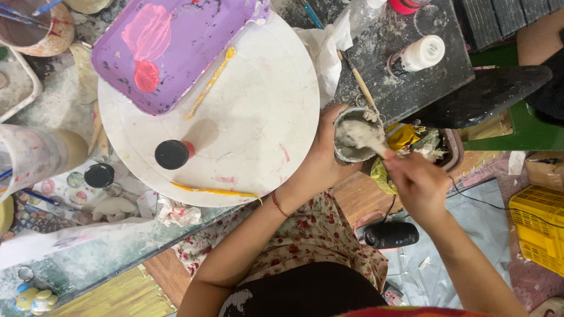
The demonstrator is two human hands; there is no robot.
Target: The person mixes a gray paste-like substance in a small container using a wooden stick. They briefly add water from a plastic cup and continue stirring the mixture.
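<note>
A: What could go wrong here?

B: The small grey cup point(354, 136) sits off the edge of the round white board point(247, 111), held in the air over the person's lap rather than resting on the surface. It holds a pale, thick paste. If the left hand point(320, 158) loosens, I think the cup tips and the paste lands on the floral cloth point(305, 235) below.

A: And the stirring?

B: The right hand point(418, 183) works a stick point(376, 142) into the paste. A hard push toward the left could flick paste over the rim, or knock the cup against the board's edge.

A: How are the hands posed?

B: The left forearm comes up from the near side, wrist bent, with a red bracelet point(278, 204). Its grip is closed around the cup's left wall, fingers wrapped behind it. The right arm comes in from the near right, the hand curled into a tight pinch on the stick's upper end, knuckles toward the camera; the stick slants down and left into the cup.

A: Anything close by?

B: A purple tray point(176, 50) with pink paint lies on the board, far left of the cup.
</note>
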